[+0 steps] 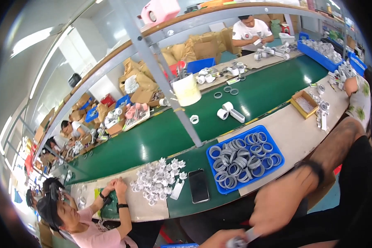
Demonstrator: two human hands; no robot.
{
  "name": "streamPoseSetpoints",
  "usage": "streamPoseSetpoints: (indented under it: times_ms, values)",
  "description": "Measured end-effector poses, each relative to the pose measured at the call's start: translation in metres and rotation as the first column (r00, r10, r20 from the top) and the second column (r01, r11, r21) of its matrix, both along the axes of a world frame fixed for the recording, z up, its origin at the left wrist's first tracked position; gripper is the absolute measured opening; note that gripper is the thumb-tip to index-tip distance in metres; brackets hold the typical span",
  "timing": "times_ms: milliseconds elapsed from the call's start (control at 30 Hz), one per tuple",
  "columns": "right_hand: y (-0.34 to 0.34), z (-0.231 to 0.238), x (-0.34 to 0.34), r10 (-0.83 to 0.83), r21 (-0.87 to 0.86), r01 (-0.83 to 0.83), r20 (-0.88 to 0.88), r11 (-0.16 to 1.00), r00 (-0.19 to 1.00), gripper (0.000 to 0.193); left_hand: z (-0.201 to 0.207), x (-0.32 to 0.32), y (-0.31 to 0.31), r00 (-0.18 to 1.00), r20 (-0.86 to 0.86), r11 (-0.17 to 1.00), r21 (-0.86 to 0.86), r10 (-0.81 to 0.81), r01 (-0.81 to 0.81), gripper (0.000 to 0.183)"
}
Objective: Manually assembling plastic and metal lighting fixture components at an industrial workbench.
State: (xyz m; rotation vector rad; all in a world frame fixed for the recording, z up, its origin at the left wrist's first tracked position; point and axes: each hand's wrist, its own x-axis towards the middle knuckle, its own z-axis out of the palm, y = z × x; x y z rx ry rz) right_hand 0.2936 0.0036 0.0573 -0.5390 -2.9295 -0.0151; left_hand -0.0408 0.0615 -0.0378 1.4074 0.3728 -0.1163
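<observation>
Plastic part [237,242] sits low by the lap [310,227], probably for steadiness: the left hand [220,239] curls around it; the blurred right hand [277,206] is bunched above, its hold unclear. Grey rings [235,155] lie in a blue tray [224,191], likely for easy reach.

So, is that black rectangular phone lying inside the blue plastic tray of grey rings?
No, the black phone lies on the green surface, left of the blue tray.

Hands [275,208] close together, right one blurred, fingers curled
</observation>
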Motion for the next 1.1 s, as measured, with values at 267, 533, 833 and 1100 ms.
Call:
streamPoseSetpoints:
  times_ms: [267, 533, 833, 1100]
  values:
    - [-0.115, -0.098, 0.214, -0.978, -0.705, 0.701, 0.051, 0.108, 0.202, 0.012, 0.007, -0.040, 0.104, 0.887, 0.044, 0.854, 0.253, 0.459, -0.455, 0.067]
    - [-0.322, -0.277, 0.167, -0.809, -0.659, 0.500, 0.566, -0.561, -0.161, 0.034, -0.103, 0.129, 0.382, 0.290, -0.074, 0.296, 0.079, 0.954, -0.952, 0.061]
    - [-0.408, -0.302, 0.174, -0.489, -0.588, -0.005, 0.677, -0.809, -0.550, 0.026, -0.211, 0.204, 0.411, 0.216, 0.289, 0.043, 0.506, 0.933, -0.861, 0.063]
    - [-0.436, -0.436, 0.232, -0.408, -0.517, 0.176, 0.378, -0.838, -0.831, 0.012, -0.161, 0.107, 0.248, 0.091, 0.316, -0.001, 0.280, 0.945, -0.960, 0.024]
